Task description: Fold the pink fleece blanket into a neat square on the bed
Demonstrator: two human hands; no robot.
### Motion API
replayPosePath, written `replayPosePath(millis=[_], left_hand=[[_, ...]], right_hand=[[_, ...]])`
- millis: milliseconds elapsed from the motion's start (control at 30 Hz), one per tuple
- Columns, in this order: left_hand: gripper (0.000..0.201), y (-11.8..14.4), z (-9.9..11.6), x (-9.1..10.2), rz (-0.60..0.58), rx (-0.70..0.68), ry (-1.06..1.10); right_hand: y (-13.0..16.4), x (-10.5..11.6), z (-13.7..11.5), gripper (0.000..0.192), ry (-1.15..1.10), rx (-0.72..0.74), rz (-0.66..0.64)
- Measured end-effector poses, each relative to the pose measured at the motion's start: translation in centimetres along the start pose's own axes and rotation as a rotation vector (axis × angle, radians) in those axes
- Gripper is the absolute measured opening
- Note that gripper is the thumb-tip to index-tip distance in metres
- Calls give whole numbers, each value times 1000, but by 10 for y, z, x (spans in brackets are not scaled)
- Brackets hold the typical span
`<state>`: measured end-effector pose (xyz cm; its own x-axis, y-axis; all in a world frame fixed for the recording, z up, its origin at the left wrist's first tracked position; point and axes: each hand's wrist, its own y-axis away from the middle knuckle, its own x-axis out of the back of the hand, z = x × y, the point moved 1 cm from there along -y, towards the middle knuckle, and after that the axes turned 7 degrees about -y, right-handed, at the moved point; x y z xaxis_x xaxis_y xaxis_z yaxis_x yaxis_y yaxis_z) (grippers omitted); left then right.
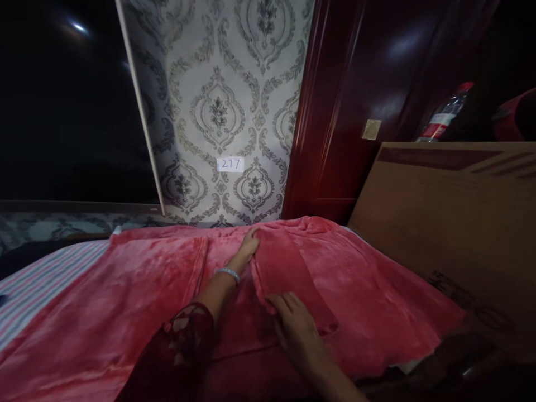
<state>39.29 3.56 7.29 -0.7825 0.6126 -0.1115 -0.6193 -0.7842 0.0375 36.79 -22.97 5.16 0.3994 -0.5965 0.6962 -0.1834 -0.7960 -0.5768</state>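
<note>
A red plush blanket lies spread over the surface before me, its left part in a flat fold. A narrow strip of its edge is turned over in the middle, showing a smoother, darker side. At the far end of this strip, my left hand has its fingers closed on the blanket's edge; a pale bracelet circles the wrist. My right hand pinches the same edge closer to me, thumb underneath and partly hidden. Both hands are in contact with the fabric.
Striped bedding shows at the left, below a large dark screen. A tall cardboard box borders the right side, with a plastic bottle at its top edge. Patterned wallpaper bearing a paper label rises behind, beside dark red wood panelling.
</note>
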Motion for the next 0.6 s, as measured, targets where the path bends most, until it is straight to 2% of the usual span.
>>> replayPosePath(millis=[133, 200, 300, 400, 600], left_hand=[[68, 0, 19, 39, 103, -55, -103], [64, 6, 18, 61, 141, -28, -147], [61, 16, 5, 86, 196, 25, -193], [61, 20, -5, 95, 226, 34, -209], [50, 8, 10, 88, 238, -63, -219]], right_hand=[[-16, -19, -29, 53, -53, 30, -47], [-20, -38, -42, 53, -49, 20, -122], [-18, -67, -54, 50, -5, 2, -234], [-16, -78, -56, 48, 19, 6, -287], [-27, -63, -64, 46, 4, 23, -195]])
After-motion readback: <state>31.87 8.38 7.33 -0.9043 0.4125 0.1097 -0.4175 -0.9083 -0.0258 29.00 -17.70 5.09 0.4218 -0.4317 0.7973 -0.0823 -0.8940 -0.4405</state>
